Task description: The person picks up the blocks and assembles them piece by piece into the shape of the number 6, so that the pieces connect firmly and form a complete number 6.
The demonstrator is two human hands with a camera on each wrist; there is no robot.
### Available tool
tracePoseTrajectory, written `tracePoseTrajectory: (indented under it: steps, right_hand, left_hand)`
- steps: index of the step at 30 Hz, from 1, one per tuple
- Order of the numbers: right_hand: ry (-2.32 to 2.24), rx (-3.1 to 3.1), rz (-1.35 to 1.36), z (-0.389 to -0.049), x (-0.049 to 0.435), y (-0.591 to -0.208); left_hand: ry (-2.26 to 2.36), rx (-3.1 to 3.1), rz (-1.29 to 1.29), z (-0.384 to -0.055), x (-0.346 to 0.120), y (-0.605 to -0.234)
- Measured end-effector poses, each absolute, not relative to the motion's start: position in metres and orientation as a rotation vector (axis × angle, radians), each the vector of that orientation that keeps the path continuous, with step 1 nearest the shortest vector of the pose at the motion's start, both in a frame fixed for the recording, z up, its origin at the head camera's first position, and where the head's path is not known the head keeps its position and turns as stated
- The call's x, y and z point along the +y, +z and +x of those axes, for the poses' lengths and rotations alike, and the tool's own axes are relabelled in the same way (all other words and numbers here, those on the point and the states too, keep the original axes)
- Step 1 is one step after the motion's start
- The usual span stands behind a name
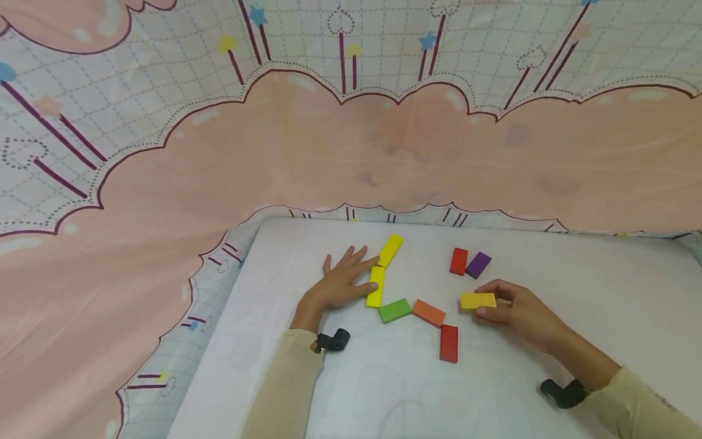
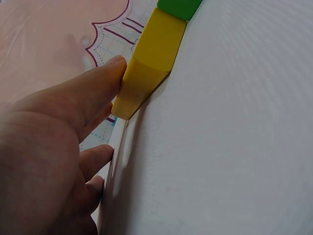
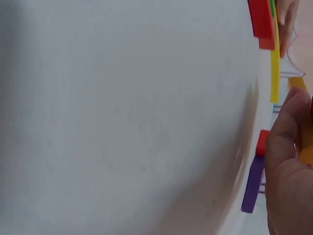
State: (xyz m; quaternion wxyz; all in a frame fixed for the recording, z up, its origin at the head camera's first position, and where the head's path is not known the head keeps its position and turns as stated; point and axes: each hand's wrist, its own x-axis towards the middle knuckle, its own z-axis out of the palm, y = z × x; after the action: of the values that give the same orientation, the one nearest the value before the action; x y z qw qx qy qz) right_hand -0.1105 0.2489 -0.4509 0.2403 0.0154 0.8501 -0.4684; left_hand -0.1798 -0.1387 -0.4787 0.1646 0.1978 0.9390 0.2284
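My right hand [image 1: 526, 314] pinches a golden-yellow block [image 1: 478, 300] between thumb and fingers, over the right part of the white table. With fingers spread, my left hand [image 1: 341, 283] lies by two bright yellow blocks. Its thumb touches the nearer yellow block [image 1: 376, 286], and the index fingertip is right at the farther yellow block [image 1: 391, 250]. From the nearer one a bent row runs on: a green block [image 1: 395, 311], an orange block [image 1: 429, 313] and a red block [image 1: 448, 343]. In the left wrist view the thumb rests against a yellow block [image 2: 156, 49].
Beyond my right hand a second red block [image 1: 459, 261] and a purple block [image 1: 479, 265] lie corner to corner on the white tabletop [image 1: 384, 390]. A patterned pink and white cloth [image 1: 329, 146] hangs behind the table and along its left side.
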Motion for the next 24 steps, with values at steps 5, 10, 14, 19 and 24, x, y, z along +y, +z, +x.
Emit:
tracePoseTrajectory:
  steps: [5, 10, 14, 19, 24]
  right_hand:
    - [-1.338, 2.302, 0.056, -0.103, 0.240, -0.452]
    - [-1.383, 2.260, 0.057, -0.094, 0.229, -0.448]
    - [-1.440, 2.164, 0.066, -0.089, 0.221, -0.444]
    - [-1.398, 2.171, 0.026, -0.083, 0.213, -0.445]
    - [-1.395, 2.186, -0.002, -0.078, 0.205, -0.445]
  left_hand:
    - [0.653, 2.671, 0.565, -0.179, -0.139, -0.477]
    - [0.645, 2.671, 0.569, -0.180, -0.139, -0.478]
    - [0.644, 2.672, 0.573, -0.179, -0.140, -0.479]
    - [0.648, 2.672, 0.571, -0.180, -0.140, -0.479]
    - [0.649, 2.673, 0.572, -0.181, -0.140, -0.480]
